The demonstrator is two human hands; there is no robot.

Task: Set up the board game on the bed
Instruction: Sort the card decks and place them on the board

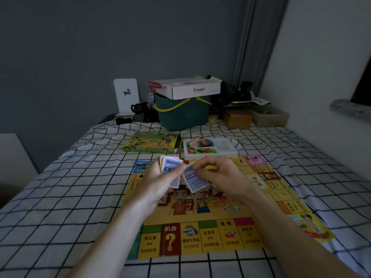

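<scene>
A yellow game board [220, 233] lies flat on the checked bed sheet [70, 197]. Above its middle, my left hand [158, 183] grips a stack of blue-and-white cards [170, 169]. My right hand [218, 175] pinches a single card [195, 181] by its upper end, tilted, just right of the stack. Two white dice [231, 207] sit on the board below my right wrist. Behind the board stand the green game box [151, 145] and a white tray [226, 153] with small coloured pieces.
A dark green basket [182, 115] with a white carton [192, 89] on top stands at the head of the bed. Brown boxes [236, 118] and clutter fill the back right corner. A wall runs along the bed's right side.
</scene>
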